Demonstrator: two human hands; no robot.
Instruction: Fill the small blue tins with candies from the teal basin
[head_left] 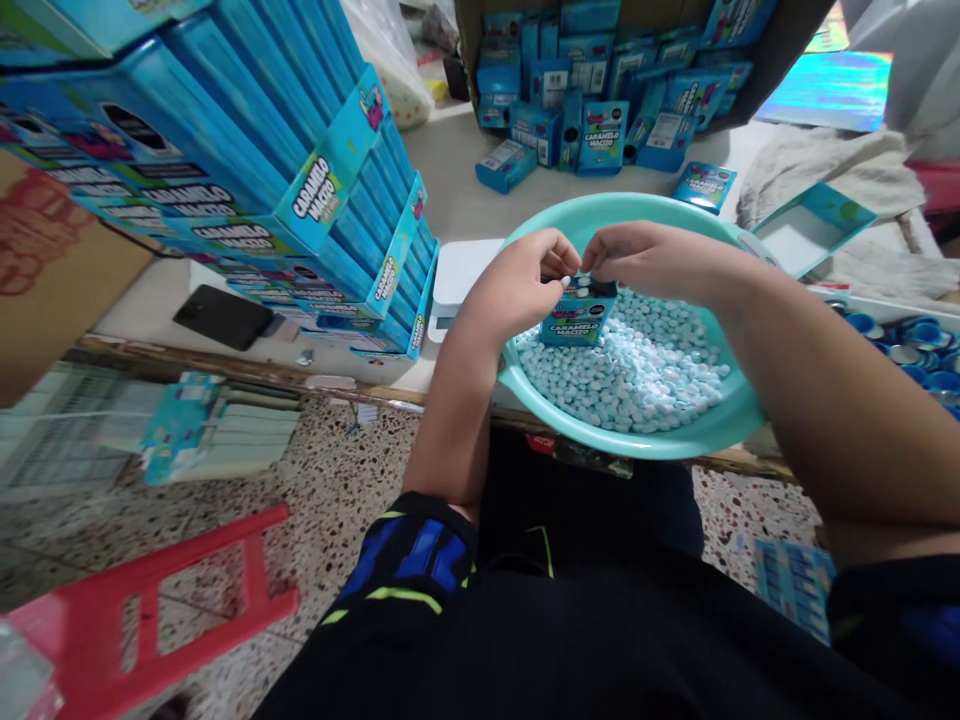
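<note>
A dark shirt with blue and lime trim fills the nearest part of the view. Below the table edge, a red stool [255, 565] lies to the left, with flat printed card [221, 430] beyond it on the speckled floor.

On the table, a turquoise basin [637, 445] holds many small pale candies [652, 375]. A small blue box [574, 328] stands among them near the basin's left side, its top open and white candies showing at the mouth. The left hand [529, 270] is curled at the box's rim, a white candy by its thumb; the right hand [649, 262] has its fingertips bunched over the opening. Whether either grips anything is unclear. The right forearm crosses the basin's right rim and hides part of it.

A white scale [466, 272] is wedged between basin and a tall stack of candy cartons [225, 130], which crowds the left; a phone [223, 317] lies beside the stack. Rightward are round blue pieces [930, 350], an open tray [814, 235] and a crumpled cloth [832, 170]. Behind the basin, filled boxes [602, 138] spill from a big carton [467, 50].
</note>
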